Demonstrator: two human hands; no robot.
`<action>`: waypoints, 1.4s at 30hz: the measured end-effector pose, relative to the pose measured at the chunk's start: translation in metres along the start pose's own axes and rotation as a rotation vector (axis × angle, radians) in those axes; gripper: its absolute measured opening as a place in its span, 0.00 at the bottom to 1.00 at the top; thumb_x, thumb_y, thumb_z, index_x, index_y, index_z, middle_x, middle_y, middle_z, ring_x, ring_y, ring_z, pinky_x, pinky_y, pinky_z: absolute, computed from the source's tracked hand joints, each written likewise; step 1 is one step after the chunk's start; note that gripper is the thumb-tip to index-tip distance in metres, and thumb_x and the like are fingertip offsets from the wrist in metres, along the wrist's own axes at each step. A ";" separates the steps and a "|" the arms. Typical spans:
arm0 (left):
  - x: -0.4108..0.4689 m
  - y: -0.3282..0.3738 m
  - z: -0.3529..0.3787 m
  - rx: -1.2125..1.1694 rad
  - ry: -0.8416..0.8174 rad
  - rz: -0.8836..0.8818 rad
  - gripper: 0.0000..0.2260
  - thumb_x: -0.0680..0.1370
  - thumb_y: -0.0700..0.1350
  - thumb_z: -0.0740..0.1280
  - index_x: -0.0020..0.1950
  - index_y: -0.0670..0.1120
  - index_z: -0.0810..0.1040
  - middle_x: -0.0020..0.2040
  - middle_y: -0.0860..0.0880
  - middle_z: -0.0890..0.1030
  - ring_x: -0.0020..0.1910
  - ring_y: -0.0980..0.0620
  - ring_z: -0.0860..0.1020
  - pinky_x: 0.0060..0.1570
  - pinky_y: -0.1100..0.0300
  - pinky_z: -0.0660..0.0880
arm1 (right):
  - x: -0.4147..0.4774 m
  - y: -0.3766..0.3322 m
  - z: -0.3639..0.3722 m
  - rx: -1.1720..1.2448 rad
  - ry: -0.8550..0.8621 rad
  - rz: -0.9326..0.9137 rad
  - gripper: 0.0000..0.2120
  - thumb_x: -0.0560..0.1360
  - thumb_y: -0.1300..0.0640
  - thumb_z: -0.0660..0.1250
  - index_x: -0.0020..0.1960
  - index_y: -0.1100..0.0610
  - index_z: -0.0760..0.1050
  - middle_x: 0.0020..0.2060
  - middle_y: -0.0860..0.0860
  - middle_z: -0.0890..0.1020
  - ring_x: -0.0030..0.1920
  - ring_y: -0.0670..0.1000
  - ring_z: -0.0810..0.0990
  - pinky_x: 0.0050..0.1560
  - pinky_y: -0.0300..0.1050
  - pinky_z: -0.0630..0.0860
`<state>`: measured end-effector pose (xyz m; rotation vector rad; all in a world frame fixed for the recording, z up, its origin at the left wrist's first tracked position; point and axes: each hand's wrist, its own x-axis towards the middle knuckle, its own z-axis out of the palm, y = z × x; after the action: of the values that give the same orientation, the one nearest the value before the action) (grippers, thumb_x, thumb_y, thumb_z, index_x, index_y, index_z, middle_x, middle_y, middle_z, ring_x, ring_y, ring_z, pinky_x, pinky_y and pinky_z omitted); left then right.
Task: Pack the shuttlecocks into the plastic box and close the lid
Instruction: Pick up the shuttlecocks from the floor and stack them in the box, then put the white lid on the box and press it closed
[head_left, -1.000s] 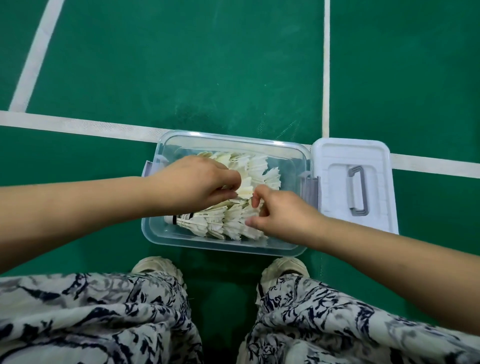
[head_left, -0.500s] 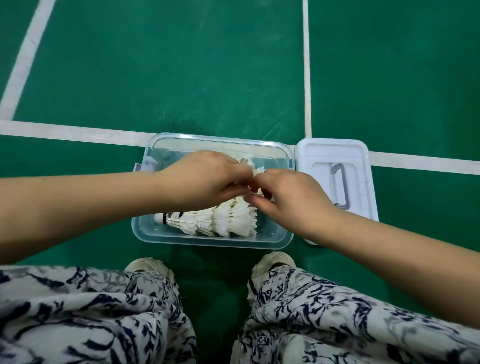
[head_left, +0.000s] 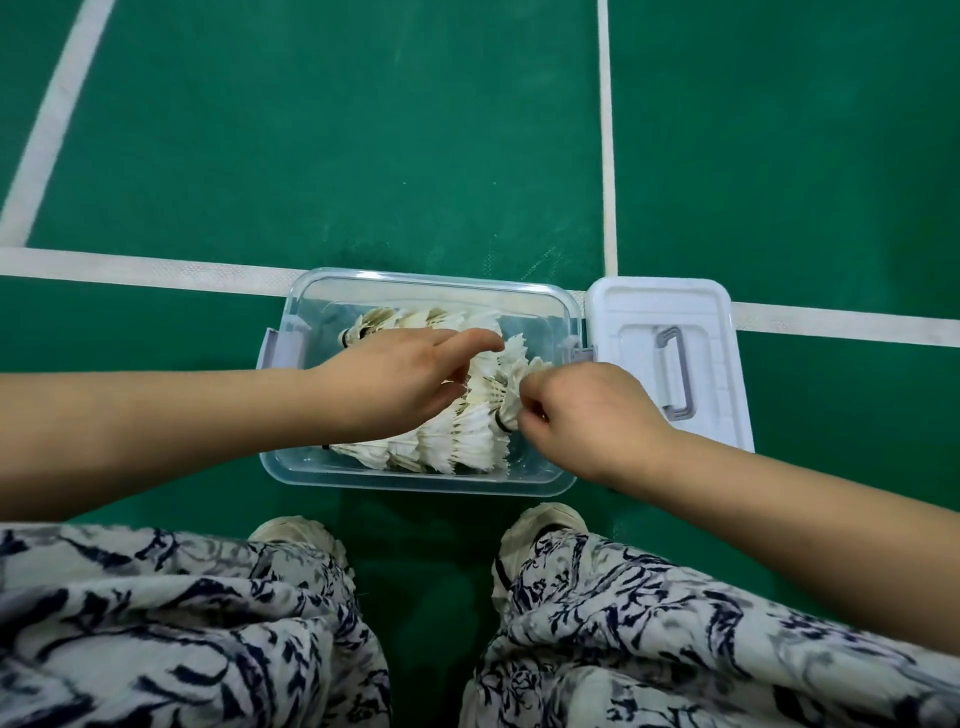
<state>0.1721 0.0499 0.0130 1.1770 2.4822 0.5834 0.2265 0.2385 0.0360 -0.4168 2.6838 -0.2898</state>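
Observation:
A clear plastic box (head_left: 306, 301) stands open on the green court floor in front of my feet. Several white feather shuttlecocks (head_left: 457, 441) lie nested in rows inside it. My left hand (head_left: 395, 384) reaches into the box from the left, fingers resting on the middle row and partly hiding it. My right hand (head_left: 587, 415) is over the box's right side, its fingers pinched on the end shuttlecock (head_left: 511, 400) of that row. The white lid (head_left: 644, 312) with a grey handle (head_left: 675, 374) lies flat to the right, touching the box.
White court lines (head_left: 156, 270) cross the green floor behind the box and run away from me. My two pale shoes (head_left: 296, 535) and patterned trouser legs (head_left: 208, 623) fill the bottom of the view, close to the box's near edge.
My hands have drawn apart: the left has slid back toward the left, uncovering the far row of shuttlecocks, and the right has shifted right, pinching the end of the middle row.

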 end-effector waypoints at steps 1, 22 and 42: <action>-0.001 -0.001 0.000 -0.004 0.012 0.001 0.20 0.76 0.47 0.58 0.67 0.52 0.60 0.49 0.47 0.79 0.44 0.44 0.76 0.43 0.52 0.74 | 0.001 -0.001 0.001 0.021 -0.022 0.012 0.10 0.76 0.51 0.56 0.45 0.55 0.73 0.40 0.55 0.80 0.41 0.59 0.76 0.35 0.44 0.65; 0.004 -0.007 -0.008 0.014 -0.093 -0.149 0.14 0.79 0.43 0.55 0.65 0.49 0.65 0.55 0.50 0.79 0.50 0.46 0.76 0.47 0.55 0.72 | 0.021 -0.008 0.035 0.839 -0.417 0.506 0.12 0.80 0.62 0.55 0.38 0.57 0.68 0.31 0.55 0.76 0.30 0.51 0.77 0.30 0.40 0.77; 0.015 0.003 -0.027 -0.085 -0.158 -0.191 0.12 0.80 0.43 0.53 0.61 0.50 0.70 0.53 0.51 0.81 0.46 0.52 0.79 0.49 0.56 0.75 | 0.024 -0.002 0.019 0.775 -0.479 0.556 0.13 0.80 0.62 0.55 0.51 0.69 0.74 0.28 0.56 0.77 0.24 0.49 0.75 0.24 0.37 0.74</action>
<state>0.1522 0.0578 0.0360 0.9053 2.3758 0.5165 0.2145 0.2261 0.0110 0.4340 1.9122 -0.8717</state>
